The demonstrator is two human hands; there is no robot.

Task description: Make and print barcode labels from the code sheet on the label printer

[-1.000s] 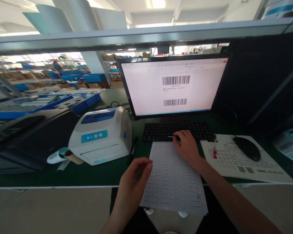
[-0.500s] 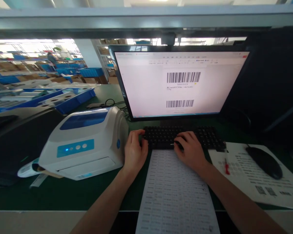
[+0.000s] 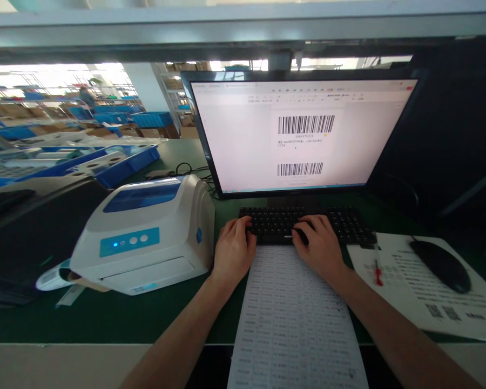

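Both my hands rest on a black keyboard (image 3: pixel 340 222) at the foot of a monitor (image 3: pixel 299 135) that shows two barcodes on a white page. My left hand (image 3: pixel 234 249) lies on the keyboard's left end with its fingers spread over the keys and holds nothing. My right hand (image 3: pixel 319 247) covers the middle keys, fingers stretched out, empty too. A printed sheet with many small rows (image 3: pixel 295 324) lies between my forearms and hangs over the table's front edge.
A white label printer with a blue panel (image 3: pixel 146 237) stands left of my left hand. A black mouse (image 3: pixel 440 265) sits on a printed paper (image 3: pixel 421 292) with a red pen (image 3: pixel 376 270) at the right. Blue trays (image 3: pixel 105 162) lie at the back left.
My left hand let go of the sheet's edge and went up to the keyboard's left end. My view dropped and came closer to the desk. My right hand stayed on the keys.
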